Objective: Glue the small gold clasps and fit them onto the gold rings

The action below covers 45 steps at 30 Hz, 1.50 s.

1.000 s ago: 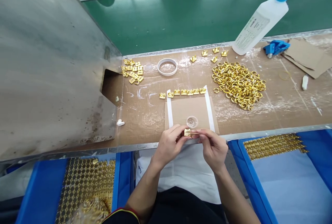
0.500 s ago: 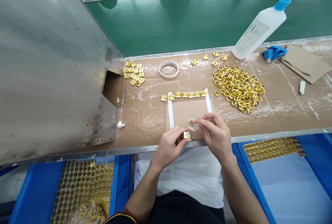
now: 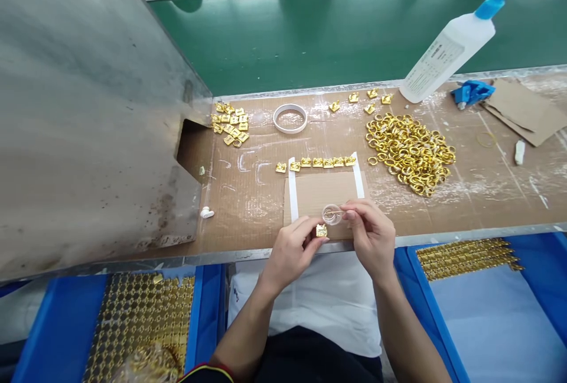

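Observation:
Between the thumb and forefinger of my left hand (image 3: 289, 254) is a small gold square piece (image 3: 321, 230), held at the table's front edge. My right hand (image 3: 372, 240) pinches a thin stick (image 3: 335, 212), its tip over a small clear round dish (image 3: 326, 221). That dish rests on a cardboard pad (image 3: 319, 191) with two white strips along its sides. Past the pad stands a row of gold pieces (image 3: 318, 162). A heap of gold rings (image 3: 411, 152) lies to the right of it.
A white plastic bottle (image 3: 447, 55) leans at the back right. Beside it are blue clips (image 3: 473, 93) and torn cardboard (image 3: 525, 108). A white tape ring (image 3: 290, 130) and more gold pieces (image 3: 230, 125) lie left. A metal panel (image 3: 97, 111) rises at far left.
My right hand has shifted slightly, and the stick now shows across the clear dish. My left hand keeps the gold piece in nearly the same place. The view has moved a little.

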Each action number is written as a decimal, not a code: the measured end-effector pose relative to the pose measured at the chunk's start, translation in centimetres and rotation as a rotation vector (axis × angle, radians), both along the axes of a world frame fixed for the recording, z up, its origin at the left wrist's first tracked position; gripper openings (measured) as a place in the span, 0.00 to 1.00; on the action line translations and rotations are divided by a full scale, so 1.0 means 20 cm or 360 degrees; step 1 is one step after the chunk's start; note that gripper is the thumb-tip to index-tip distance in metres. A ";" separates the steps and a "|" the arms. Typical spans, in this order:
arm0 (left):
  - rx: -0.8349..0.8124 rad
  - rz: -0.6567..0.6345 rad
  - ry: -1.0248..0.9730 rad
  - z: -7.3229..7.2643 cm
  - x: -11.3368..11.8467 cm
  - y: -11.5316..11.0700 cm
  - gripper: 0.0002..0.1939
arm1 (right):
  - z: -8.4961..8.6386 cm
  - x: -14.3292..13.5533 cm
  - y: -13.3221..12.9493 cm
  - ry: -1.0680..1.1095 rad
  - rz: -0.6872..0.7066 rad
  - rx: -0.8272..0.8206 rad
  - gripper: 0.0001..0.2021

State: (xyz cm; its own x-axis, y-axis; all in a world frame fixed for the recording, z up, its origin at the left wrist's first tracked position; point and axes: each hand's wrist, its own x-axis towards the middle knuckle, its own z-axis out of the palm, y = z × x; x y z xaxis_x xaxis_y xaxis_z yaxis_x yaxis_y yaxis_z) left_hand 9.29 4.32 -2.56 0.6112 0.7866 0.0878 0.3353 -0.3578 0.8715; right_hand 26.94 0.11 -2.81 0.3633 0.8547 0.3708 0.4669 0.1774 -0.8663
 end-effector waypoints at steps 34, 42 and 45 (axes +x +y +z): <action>0.0134 0.0048 0.0113 -0.03 0.02 -0.02 0.07 | -0.07 -0.11 -0.13 0.0108 0.0090 0.0150 0.10; 0.0153 0.0031 0.0113 -0.02 0.02 -0.02 0.07 | -0.07 -0.10 -0.13 0.0014 0.0102 0.0161 0.12; 0.0157 0.0022 0.0119 -0.02 0.02 -0.02 0.07 | -0.06 -0.10 -0.13 -0.0006 0.0110 0.0158 0.12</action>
State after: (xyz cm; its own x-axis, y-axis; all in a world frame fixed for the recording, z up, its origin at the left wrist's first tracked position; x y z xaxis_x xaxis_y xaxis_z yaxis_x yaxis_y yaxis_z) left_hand 9.68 3.97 -2.87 0.6082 0.7847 0.1199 0.4034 -0.4356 0.8047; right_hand 24.84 -2.55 -4.08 0.3030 0.8367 0.4562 0.4540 0.2942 -0.8411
